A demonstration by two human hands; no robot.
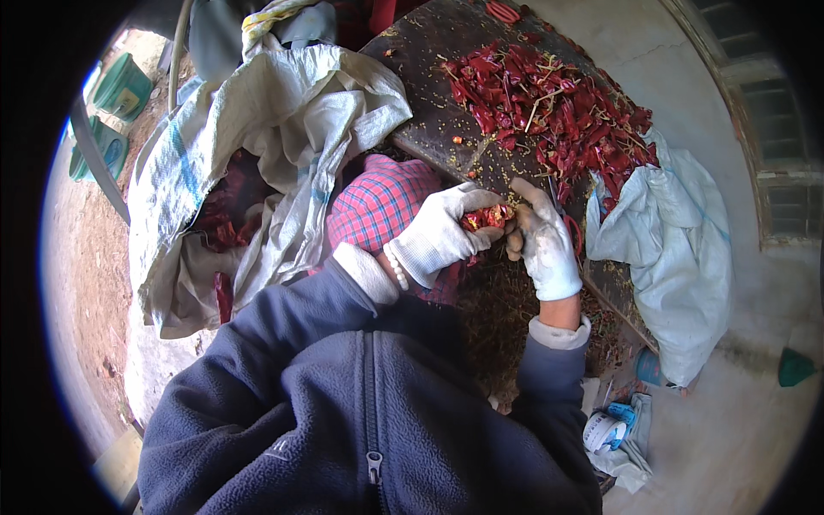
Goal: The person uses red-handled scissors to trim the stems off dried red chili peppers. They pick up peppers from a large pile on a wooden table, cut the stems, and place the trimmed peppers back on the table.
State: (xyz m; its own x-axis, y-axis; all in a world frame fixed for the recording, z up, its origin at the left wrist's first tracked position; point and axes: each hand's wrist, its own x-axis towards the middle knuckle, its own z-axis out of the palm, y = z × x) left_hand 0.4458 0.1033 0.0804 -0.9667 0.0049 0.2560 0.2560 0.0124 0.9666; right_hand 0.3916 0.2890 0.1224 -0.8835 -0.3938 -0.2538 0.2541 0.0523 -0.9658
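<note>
My left hand (pixel 447 228), in a white knit glove, grips a dried red chili pepper (pixel 487 218) with yellow seeds showing at its broken end. Close to that end is my right hand (pixel 541 241), in a soiled white glove with bare fingertips; its fingers are bent, and whether they pinch anything cannot be told. Both hands are above the near edge of a dark table (pixel 428 119). Red-handled scissors (pixel 573 235) lie partly hidden behind my right hand. A heap of red chili pieces (pixel 547 109) with stems covers the table's far part, among scattered seeds.
An open white woven sack (pixel 174 174) with dried chilies (pixel 225 225) stands at left. Another white sack (pixel 682 225) hangs by the table's right edge. Pink plaid cloth (pixel 380 203) is under my left wrist. Green buckets (pixel 122 87) stand at far left; debris (pixel 515 302) lies below my hands.
</note>
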